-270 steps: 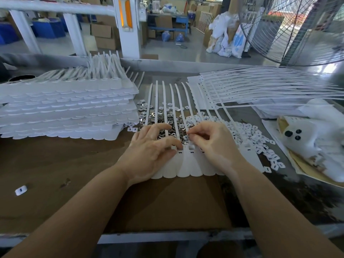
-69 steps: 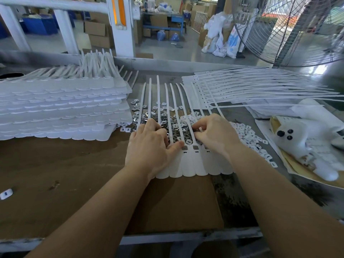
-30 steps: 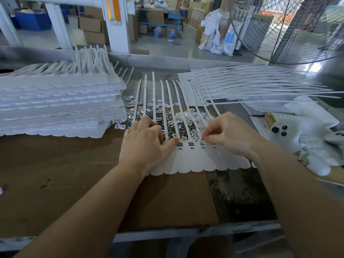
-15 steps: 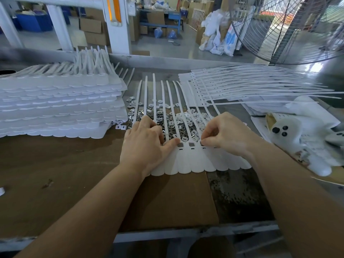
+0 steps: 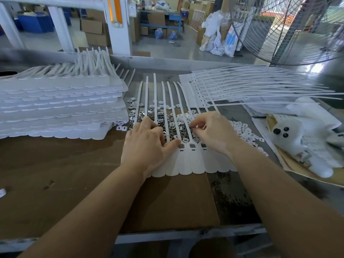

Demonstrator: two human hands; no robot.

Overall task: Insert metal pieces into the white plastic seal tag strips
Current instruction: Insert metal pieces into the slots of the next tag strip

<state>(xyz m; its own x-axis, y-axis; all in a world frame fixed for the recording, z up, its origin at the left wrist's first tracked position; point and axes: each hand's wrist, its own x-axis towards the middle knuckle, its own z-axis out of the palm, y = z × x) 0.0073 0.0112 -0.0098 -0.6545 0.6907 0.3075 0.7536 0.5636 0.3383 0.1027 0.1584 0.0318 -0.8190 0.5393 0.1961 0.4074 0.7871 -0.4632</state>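
A sheet of joined white seal tag strips (image 5: pixel 188 162) lies flat on the brown cardboard, its thin tails running away from me. Under and beyond the tails sits a pile of small metal pieces (image 5: pixel 163 118). My left hand (image 5: pixel 147 146) rests on the left tags, its fingers curled over the pile and its thumb pressing beside an open slot. Over the strips to the right, my right hand (image 5: pixel 214 133) has its fingertips curled together; what they pinch is too small to make out.
A tall stack of tag sheets (image 5: pixel 59 107) fills the left of the table. More strips (image 5: pixel 251 88) fan out at the back right. White plastic caps (image 5: pixel 245 133) lie right of my hand, a white cloth bundle (image 5: pixel 305 140) further right. A large fan (image 5: pixel 290 28) stands behind.
My right hand has drawn back from the tag slots to above the piles of small parts. The left hand has stayed pressing on the tags.
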